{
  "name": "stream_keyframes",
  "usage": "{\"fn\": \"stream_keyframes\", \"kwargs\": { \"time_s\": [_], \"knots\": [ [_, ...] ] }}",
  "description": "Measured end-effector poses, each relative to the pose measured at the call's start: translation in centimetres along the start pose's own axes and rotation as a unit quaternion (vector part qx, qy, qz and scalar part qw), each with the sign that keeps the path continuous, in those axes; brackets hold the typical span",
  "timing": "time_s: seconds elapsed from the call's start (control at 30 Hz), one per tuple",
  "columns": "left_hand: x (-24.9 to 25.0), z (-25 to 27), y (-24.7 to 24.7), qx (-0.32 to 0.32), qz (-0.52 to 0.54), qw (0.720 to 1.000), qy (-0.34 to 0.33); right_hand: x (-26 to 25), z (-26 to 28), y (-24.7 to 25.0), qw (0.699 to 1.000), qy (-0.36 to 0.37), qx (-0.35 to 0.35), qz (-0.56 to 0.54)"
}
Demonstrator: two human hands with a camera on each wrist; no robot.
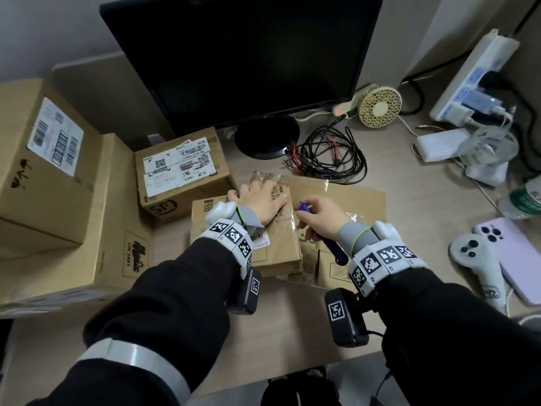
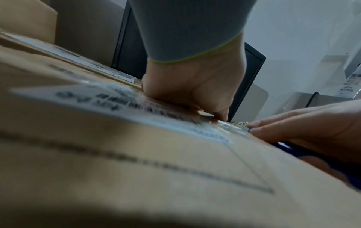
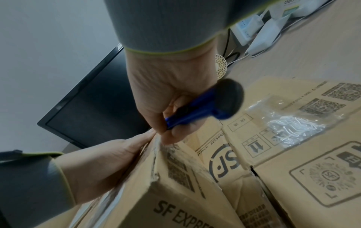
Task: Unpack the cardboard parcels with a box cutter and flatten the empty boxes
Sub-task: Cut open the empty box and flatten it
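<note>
From the head camera, the left hand (image 1: 260, 202) lies flat, fingers spread, on top of a small cardboard box (image 1: 273, 244) near the middle of the desk (image 1: 409, 197). The right hand (image 1: 320, 216) is curled around a blue box cutter (image 1: 330, 244) just beside the box's right edge. Larger parcels (image 1: 44, 171) are stacked at left, a monitor (image 1: 234, 54) stands behind.

The left wrist camera shows the left hand (image 2: 195, 86) pressing on the box's label (image 2: 126, 106), the right hand (image 2: 312, 128) close by.

The right wrist camera shows the right hand (image 3: 168, 95) gripping the box cutter (image 3: 197, 112) at the box's upper edge (image 3: 156, 162), the left hand (image 3: 101, 160) flat against the box.
</note>
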State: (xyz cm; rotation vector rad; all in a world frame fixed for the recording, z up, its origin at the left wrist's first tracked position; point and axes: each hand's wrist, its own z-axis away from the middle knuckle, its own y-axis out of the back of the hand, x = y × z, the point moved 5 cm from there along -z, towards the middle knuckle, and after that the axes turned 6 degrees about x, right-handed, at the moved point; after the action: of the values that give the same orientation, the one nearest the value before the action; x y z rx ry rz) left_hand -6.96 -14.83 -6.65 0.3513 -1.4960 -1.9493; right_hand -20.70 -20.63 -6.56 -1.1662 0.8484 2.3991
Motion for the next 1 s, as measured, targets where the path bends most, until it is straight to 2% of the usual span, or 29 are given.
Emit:
{"fn": "stream_keyframes", "kwargs": {
  "time_s": [0.13, 0.53, 0.87, 1.0],
  "knots": [
    [0.1, -0.2, -0.1, 0.005, 0.003, 1.0, 0.003, 0.0, -0.4, 0.1, 0.998, 0.016, 0.013, 0.055],
    [0.1, -0.2, -0.2, 0.008, 0.0, 1.0, 0.025, -0.8, -0.5, 0.5, 0.994, 0.033, 0.027, 0.097],
    [0.1, -0.1, -0.3, 0.018, 0.007, 0.999, 0.048, -1.3, -0.9, 0.6, 0.983, 0.052, 0.011, 0.177],
    [0.2, 0.0, -0.5, 0.018, -0.002, 0.998, 0.052, -1.3, -0.5, 0.9, 0.986, 0.038, -0.011, 0.165]
  ]
}}
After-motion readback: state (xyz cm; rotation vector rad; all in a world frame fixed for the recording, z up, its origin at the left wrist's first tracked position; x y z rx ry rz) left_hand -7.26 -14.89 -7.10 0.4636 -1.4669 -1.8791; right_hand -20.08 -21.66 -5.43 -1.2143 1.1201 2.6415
